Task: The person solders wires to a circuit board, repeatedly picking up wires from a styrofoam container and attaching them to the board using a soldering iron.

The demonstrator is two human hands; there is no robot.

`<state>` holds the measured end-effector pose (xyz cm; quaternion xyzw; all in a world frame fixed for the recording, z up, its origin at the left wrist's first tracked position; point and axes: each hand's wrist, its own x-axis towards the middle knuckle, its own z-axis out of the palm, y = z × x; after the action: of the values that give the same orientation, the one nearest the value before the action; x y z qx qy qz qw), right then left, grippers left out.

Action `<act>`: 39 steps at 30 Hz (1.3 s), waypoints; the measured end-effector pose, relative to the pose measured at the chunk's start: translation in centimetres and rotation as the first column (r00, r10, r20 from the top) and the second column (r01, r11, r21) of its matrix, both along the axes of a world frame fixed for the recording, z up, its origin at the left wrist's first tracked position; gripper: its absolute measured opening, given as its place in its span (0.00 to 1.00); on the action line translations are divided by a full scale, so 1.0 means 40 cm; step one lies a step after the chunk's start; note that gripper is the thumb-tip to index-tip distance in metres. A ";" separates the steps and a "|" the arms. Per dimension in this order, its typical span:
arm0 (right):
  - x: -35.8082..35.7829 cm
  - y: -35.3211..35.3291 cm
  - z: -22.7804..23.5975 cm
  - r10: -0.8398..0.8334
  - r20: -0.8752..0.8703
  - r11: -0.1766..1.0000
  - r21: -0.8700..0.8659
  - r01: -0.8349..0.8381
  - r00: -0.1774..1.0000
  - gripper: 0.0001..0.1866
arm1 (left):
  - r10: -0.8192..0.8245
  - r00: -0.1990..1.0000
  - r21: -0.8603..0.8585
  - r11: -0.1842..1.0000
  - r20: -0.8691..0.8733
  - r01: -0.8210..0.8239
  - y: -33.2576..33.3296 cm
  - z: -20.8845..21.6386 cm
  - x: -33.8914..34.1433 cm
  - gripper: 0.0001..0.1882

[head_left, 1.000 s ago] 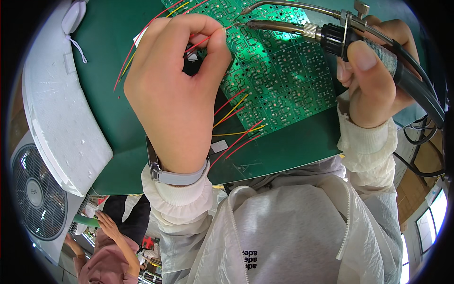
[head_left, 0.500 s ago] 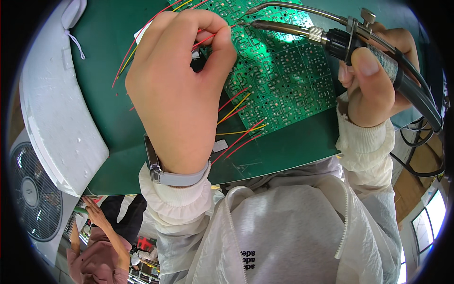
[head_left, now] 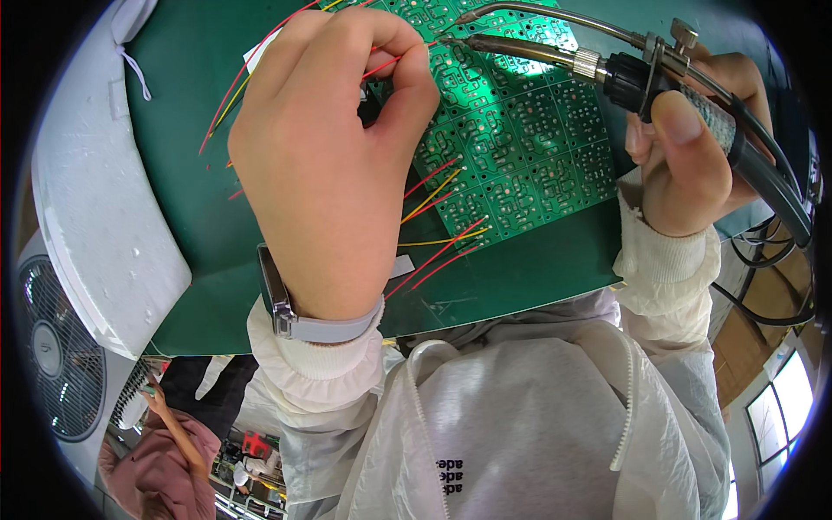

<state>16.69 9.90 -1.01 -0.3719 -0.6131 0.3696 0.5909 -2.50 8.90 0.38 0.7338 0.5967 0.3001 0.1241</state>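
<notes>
My left hand [head_left: 325,165], with a grey-strapped watch [head_left: 325,328] at the wrist, pinches a red wire [head_left: 381,67] between thumb and forefinger. The wire's end reaches a pad on the green circuit board panel [head_left: 529,165]. My right hand [head_left: 693,165] is closed around a soldering iron [head_left: 628,82] with a thin metal solder-feed tube [head_left: 555,19] clamped above it. The iron's tip points left, close to the end of the red wire; whether they touch is hard to tell. Several red and yellow wires [head_left: 431,208] stick out from the board's left edge.
The board lies on a green work surface [head_left: 485,290]. A white foam piece [head_left: 113,217] stands along the left, with a fan [head_left: 56,347] beyond it. Black cables [head_left: 763,321] hang at the right. Another person [head_left: 165,451] is at the lower left.
Both hands keep nearly the same pose, and the iron has shifted very slightly right. The other person at the lower left has moved an arm and leaned lower.
</notes>
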 end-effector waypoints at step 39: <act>0.027 -0.033 0.017 -0.117 -0.117 0.993 -0.007 0.117 0.986 0.12 | 0.004 0.989 0.189 0.981 0.145 -0.031 -0.025 0.024 -0.016 0.11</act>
<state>17.77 8.59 -0.34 -0.3850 -0.5545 0.3555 0.6464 -3.15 7.88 1.34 0.7135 0.5611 0.4091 0.0933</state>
